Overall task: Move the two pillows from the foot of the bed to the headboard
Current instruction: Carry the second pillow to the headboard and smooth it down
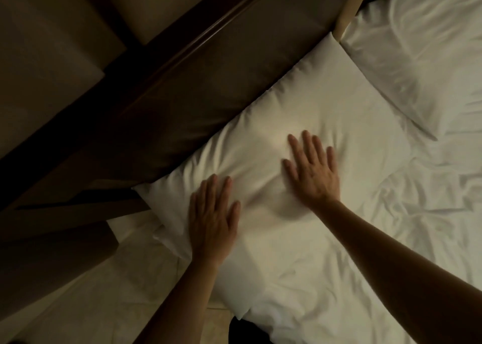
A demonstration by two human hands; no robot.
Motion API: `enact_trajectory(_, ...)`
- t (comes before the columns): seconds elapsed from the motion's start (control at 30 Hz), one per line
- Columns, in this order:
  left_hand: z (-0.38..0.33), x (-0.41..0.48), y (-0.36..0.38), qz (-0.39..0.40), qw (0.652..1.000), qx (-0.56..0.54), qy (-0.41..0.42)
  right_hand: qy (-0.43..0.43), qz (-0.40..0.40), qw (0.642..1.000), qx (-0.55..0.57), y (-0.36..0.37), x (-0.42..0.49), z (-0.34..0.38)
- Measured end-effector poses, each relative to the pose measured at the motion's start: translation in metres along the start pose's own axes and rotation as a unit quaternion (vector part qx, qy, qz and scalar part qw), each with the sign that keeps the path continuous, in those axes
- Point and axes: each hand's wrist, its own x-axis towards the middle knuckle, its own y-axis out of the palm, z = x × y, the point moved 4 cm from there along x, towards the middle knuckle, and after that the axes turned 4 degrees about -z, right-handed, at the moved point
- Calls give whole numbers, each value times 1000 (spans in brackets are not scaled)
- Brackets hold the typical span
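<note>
A white pillow (307, 103) lies flat on the bed, its long edge against the dark padded headboard (208, 64). My left hand (212, 217) rests palm down on the pillow's near-left part, fingers spread. My right hand (311, 167) presses flat on its middle, fingers apart, and the fabric dents under it. Neither hand grips anything. A second white pillow (422, 56) lies to the right, also near the headboard, partly cut off by the frame's edge.
The rumpled white sheet (404, 226) covers the bed on the right. A dark wooden nightstand or ledge (52, 252) stands at the left beside the bed, above a pale tiled floor (104, 304). The room is dim.
</note>
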Motion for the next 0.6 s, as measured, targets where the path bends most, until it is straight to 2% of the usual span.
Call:
enact_trajectory(0.13, 3, 0, 0, 0, 1000, -2, -5, 45, 2, 999, 2, -5, -3, -32)
enact_trajectory(0.6, -2, -3, -9, 29, 999, -13, -10, 42, 46, 998, 14, -18, -6, -33)
